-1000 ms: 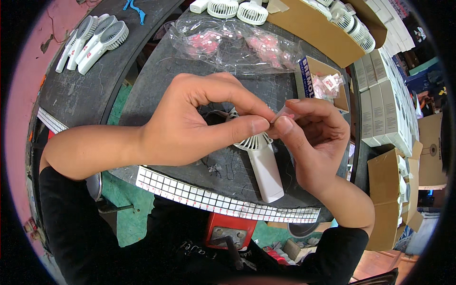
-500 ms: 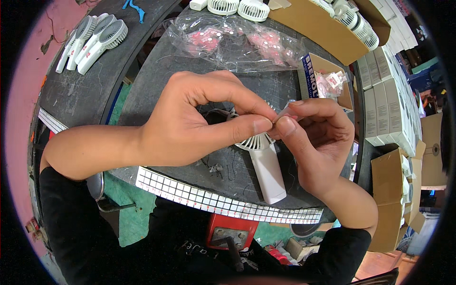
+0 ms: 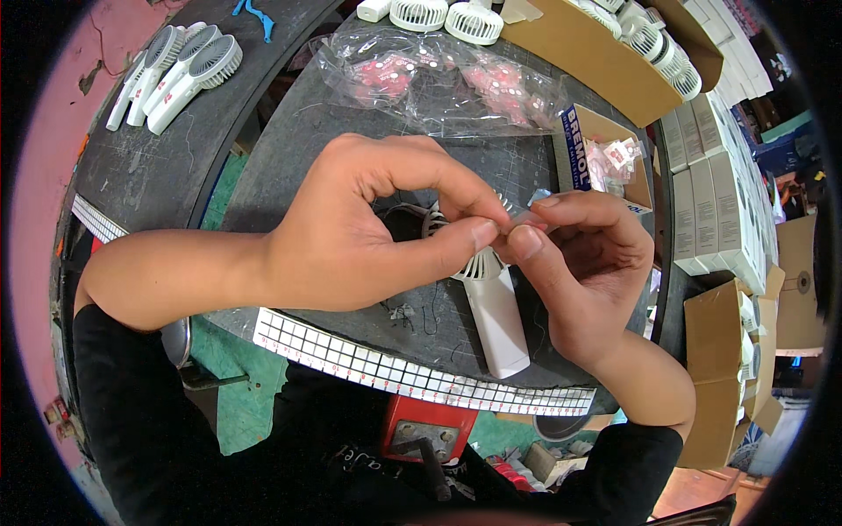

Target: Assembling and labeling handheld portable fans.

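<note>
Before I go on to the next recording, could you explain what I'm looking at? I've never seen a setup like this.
There is no robot here: a person works with bare hands. The picture comes from the left of two fisheye cameras worn on their head, looking down, so straight edges bend near the rim.

The right hand holds a small, clear, pinkish piece between thumb and forefinger. The left hand has its thumb and forefinger pinched together beside it; what exactly they grip is too small to tell.

Below the hands, a white handheld fan lies on the dark tabletop, its head partly hidden. Beyond are a clear plastic bag with pink-and-white pieces and a small open box with similar ones.
</note>
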A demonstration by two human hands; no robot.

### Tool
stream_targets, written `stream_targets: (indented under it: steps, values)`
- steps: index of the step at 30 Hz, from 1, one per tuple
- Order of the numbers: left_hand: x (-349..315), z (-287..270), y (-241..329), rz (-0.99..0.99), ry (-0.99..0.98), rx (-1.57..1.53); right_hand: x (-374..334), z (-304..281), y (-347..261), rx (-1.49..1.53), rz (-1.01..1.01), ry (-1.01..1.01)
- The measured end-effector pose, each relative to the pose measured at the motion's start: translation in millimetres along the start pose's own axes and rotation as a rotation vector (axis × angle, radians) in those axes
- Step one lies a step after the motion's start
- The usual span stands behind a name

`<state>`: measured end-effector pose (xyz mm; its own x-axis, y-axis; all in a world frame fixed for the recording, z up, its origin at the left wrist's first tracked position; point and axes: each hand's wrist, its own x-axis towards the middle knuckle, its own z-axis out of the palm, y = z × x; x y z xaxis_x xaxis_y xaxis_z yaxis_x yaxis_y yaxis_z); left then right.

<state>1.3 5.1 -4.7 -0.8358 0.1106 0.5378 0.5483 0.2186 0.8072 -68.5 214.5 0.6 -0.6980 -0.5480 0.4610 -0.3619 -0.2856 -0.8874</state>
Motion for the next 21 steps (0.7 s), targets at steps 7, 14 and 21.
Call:
stream_targets:
  steps: [7,14,21]
  values:
    - [-0.3,-0.8,2.8,-0.022,-0.008,-0.011,-0.6,0.5,-0.5,0.01,0.02,0.002]
    - [-1.2,0.3,2.6,-0.066,0.004,-0.066,-1.2,0.9,-2.1,-0.009,0.032,0.008]
    - [-0.7,1.2,4.6,-0.05,0.011,-0.056,-1.9,1.0,-2.4,0.008,0.093,0.031]
